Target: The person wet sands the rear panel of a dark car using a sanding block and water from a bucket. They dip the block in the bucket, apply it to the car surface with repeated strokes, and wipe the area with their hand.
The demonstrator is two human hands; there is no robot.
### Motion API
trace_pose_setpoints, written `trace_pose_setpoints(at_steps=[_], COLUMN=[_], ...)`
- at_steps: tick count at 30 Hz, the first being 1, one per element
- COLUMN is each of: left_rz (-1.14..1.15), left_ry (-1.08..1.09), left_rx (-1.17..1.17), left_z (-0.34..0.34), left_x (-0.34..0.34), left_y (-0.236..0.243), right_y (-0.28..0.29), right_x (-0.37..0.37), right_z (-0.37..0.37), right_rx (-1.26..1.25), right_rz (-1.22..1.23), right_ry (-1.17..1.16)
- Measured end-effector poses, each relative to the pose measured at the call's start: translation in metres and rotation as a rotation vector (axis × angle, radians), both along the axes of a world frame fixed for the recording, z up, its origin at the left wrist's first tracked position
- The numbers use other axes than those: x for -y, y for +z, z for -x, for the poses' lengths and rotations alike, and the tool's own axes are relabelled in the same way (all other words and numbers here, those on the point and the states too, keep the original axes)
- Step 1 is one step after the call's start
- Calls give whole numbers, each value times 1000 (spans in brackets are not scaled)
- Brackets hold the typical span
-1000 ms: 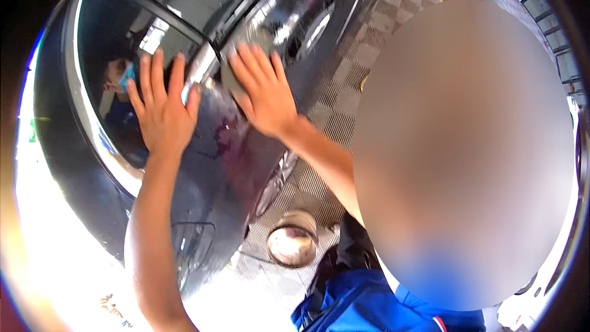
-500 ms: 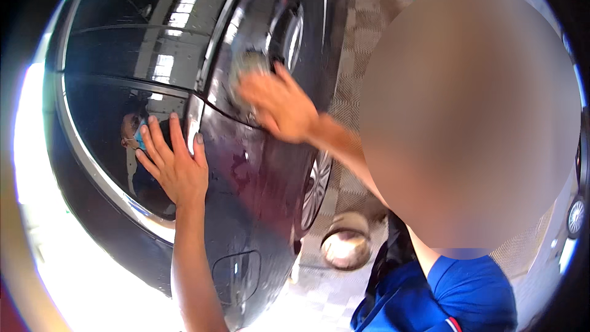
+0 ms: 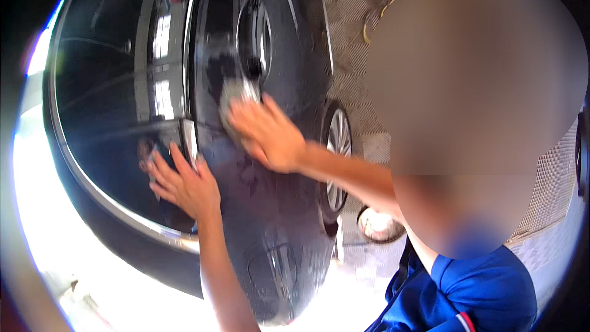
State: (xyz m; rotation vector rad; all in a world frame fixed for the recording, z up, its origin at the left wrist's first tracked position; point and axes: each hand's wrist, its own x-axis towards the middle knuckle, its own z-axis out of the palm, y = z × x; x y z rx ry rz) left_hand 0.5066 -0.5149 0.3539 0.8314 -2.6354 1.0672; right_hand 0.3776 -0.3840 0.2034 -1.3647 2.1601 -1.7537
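My left hand (image 3: 192, 189) lies flat on the dark side window (image 3: 110, 166) of a black car, fingers spread, with nothing in it. Its thumb side is near the chrome trim. To the right, my right hand (image 3: 270, 132) presses a pale grey-green cloth (image 3: 231, 95) against the glossy body panel (image 3: 246, 209), just on the near side of the door handle (image 3: 253, 40). The cloth is smeared by motion and partly hidden under the fingers; whether it is a folded cloth or a sponge is hard to tell.
A spoked wheel (image 3: 337, 160) sits to the right below the panel. A round bucket-like container (image 3: 381, 226) stands on the tiled floor. Toward the far side lies a yellow-edged object (image 3: 382, 19). A blurred patch covers much of the right, above a blue shirt (image 3: 485, 289).
The view has shifted over the car. My right hand and the cloth have slid nearer along the panel, away from the door handle. My left hand stays on the window.
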Motion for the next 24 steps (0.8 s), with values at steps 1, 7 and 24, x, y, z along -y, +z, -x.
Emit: trace_pose_setpoints(at_steps=[1,7,24], left_rz=[5,-9,-116], left_ry=[-17,-86,-82], left_rx=[-8,-28,-226], left_z=[-4,11,-8], left_x=[3,-19,0], left_y=[8,-14,11], right_y=[-3,12,21], right_x=[-7,24,46], right_z=[-1,60,81], right_rx=[-45,-71,-354], right_rz=[-21,112,-51], right_ry=[73,-183,28])
